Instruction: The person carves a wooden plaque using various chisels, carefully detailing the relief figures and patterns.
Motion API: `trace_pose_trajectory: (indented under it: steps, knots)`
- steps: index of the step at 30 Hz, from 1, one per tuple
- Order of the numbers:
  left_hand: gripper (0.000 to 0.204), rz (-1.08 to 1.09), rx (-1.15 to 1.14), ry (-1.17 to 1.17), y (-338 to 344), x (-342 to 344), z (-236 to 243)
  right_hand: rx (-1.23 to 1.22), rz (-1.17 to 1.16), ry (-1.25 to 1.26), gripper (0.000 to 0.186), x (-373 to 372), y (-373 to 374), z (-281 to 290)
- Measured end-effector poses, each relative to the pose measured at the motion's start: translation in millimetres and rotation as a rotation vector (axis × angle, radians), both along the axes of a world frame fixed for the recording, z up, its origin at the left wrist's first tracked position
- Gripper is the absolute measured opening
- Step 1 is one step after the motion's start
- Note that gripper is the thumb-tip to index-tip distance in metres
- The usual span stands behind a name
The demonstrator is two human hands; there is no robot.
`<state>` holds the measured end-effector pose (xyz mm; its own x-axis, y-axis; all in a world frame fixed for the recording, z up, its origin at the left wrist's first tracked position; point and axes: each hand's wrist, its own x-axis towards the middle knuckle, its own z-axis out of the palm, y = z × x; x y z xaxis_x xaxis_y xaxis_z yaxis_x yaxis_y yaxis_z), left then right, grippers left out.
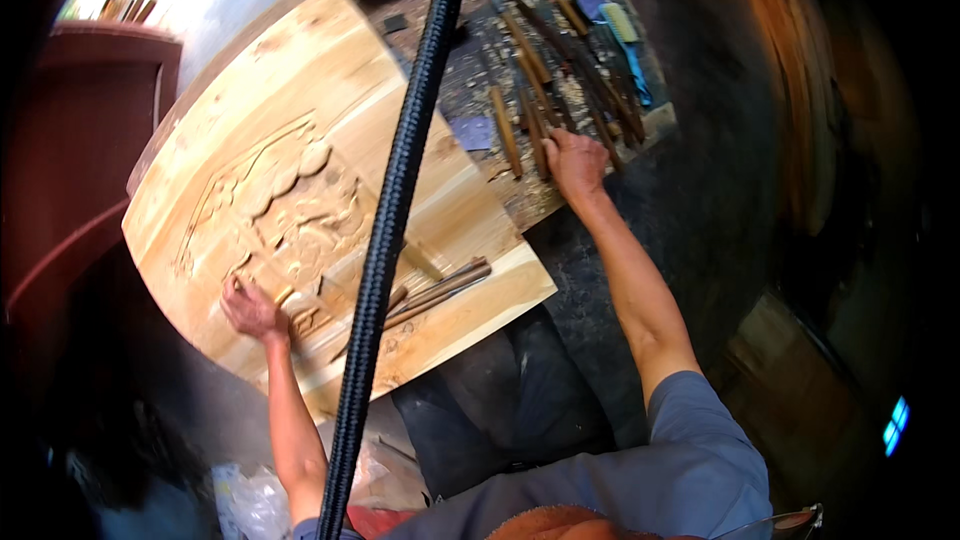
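A pale wooden board (430, 175) with a partly carved relief (300, 210) lies tilted in front of me. My left hand (254, 311) rests at its lower left, fingers curled. A short yellowish stub (284, 295) shows beside that hand; whether it is in my grip is unclear. Off the board's right edge, my right hand (578, 164) is down among wooden-handled carving chisels (507, 130). Its bent fingers close on the end of one chisel handle, partly hidden by the hand. Several more chisels (435, 295) lie together along the board's near edge.
Wood chips, a purple sheet (471, 133) and a blue-and-yellow item (622, 25) lie on the dark worktop (420, 15). A black braided cord (405, 160) crosses the view. A dark red panel (85, 130) stands at left; clear plastic (250, 500) lies low down.
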<state>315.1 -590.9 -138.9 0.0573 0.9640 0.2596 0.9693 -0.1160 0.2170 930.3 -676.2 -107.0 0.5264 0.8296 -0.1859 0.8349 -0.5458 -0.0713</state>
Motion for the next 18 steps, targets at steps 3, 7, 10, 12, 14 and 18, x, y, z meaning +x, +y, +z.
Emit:
trace_pose_trajectory:
  steps: [3,7,10,12,14,18]
  knots:
    - [0.040,-0.037,0.071,-0.107,13.9,-38.6,-14.8,0.105,0.062,0.090,0.030,-5.1,5.5,-7.9]
    - [0.030,-0.030,0.044,-0.029,14.9,23.8,-7.3,-0.022,0.095,-0.215,0.030,5.8,-10.2,28.4]
    - [0.029,-0.014,0.062,-0.033,14.9,10.1,9.7,0.182,0.105,-0.082,0.027,-39.3,-6.8,36.1]
    - [0.028,-0.021,0.069,-0.035,16.8,7.4,15.0,0.230,0.162,0.009,0.025,-74.9,-9.7,45.2]
    - [0.029,-0.043,0.088,-0.046,16.2,6.8,15.7,0.219,0.248,0.066,0.023,-113.4,-14.1,61.6]
    - [0.029,-0.030,0.099,-0.052,14.4,11.3,9.1,0.189,0.291,0.321,0.018,-173.7,-43.0,74.9]
